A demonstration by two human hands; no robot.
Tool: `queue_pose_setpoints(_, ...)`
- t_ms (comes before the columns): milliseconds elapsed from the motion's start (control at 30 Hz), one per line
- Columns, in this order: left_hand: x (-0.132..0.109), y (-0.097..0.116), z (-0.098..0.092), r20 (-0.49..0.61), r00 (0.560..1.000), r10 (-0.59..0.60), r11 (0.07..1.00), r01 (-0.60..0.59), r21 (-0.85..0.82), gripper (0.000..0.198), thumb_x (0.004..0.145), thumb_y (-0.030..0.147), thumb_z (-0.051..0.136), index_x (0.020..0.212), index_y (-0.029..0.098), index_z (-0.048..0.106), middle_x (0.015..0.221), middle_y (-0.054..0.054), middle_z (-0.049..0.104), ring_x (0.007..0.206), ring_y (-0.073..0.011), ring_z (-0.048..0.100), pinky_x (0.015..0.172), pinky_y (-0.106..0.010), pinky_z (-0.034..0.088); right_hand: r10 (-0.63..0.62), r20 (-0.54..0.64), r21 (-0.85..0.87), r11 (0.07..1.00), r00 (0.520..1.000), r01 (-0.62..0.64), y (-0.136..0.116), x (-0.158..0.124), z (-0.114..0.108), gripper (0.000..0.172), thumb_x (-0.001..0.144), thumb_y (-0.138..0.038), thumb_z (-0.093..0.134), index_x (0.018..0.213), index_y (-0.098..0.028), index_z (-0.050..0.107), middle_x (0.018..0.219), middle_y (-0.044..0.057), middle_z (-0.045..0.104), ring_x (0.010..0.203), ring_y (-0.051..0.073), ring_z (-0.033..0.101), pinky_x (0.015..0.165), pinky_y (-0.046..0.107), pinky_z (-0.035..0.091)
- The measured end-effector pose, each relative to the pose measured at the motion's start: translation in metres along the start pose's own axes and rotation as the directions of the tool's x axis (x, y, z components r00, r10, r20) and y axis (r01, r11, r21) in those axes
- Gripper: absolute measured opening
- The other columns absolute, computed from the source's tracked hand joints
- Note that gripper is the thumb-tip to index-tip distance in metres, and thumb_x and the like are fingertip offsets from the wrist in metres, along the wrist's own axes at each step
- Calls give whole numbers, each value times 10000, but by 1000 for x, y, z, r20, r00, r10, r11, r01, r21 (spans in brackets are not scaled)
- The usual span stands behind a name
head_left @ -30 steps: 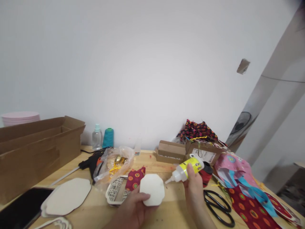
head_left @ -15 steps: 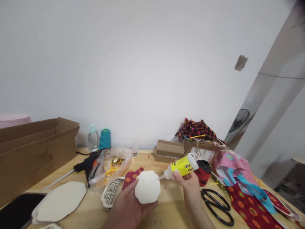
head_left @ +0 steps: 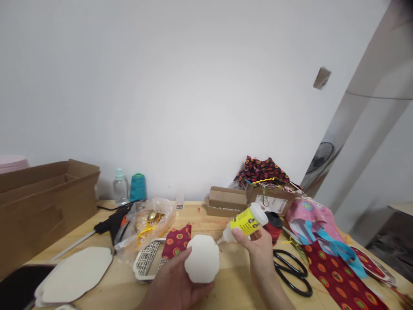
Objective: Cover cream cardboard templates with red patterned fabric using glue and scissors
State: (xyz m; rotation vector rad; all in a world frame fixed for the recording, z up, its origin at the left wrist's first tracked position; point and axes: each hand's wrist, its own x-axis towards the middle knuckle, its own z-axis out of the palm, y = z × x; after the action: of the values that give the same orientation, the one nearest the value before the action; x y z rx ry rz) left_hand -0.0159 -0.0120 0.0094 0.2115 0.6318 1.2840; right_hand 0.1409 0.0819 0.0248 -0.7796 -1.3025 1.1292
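Left hand [head_left: 176,286] fingers gripping white scalloped piece [head_left: 202,264], right hand [head_left: 258,252] fingers clasping glue bottle [head_left: 247,221], nozzle at its upper-right edge

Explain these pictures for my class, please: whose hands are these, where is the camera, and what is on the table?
There is no machine here: a person works with two bare hands. One camera worn on the head looks forward and down, so you see roughly what they see. The left hand holds a white scalloped piece. The right hand holds a glue bottle with a yellow label, its nozzle pointing at the piece's edge. On the wooden table lie black scissors, patterned fabric, a glue gun, a lattice frame, a flat cutout and a cardboard box.
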Motion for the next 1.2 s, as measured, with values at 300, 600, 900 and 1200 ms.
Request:
queue_pose_setpoints(300,5,-1,-11,127,992,16,999,-11,-40,511,793,431,427,1207,136,382,986,-121,647,865,-260,598,825,-445,412,34,4,96,995,999,-34,4,2,-2,243,570,-247,740,762,-130,649,732,67,694,672,209,613,642,313,472)
queue_pose_setpoints(600,2,-2,-1,-62,998,5,999,-3,39,488,751,367,527,1172,143,425,929,-105,664,839,-251,610,749,-414,465,60,-1,190,980,998,-59,6,6,-3,245,559,-257,744,749,-132,653,739,64,690,689,209,611,658,312,472)
queue_pose_setpoints(900,6,-14,-10,-122,984,126,928,-74,364,430,691,309,597,1069,114,529,900,-101,667,851,-223,597,787,-326,419,109,-22,263,960,994,-99,8,8,-2,278,500,-198,765,743,-120,653,705,64,688,671,227,617,647,327,476)
queue_pose_setpoints(1200,-30,-7,-34,-24,943,332,849,-288,442,223,700,329,596,894,221,617,809,-21,619,793,-208,548,709,-336,443,121,-62,246,964,991,-102,13,9,-2,279,521,-234,762,744,-117,643,744,68,687,687,210,607,647,313,469)
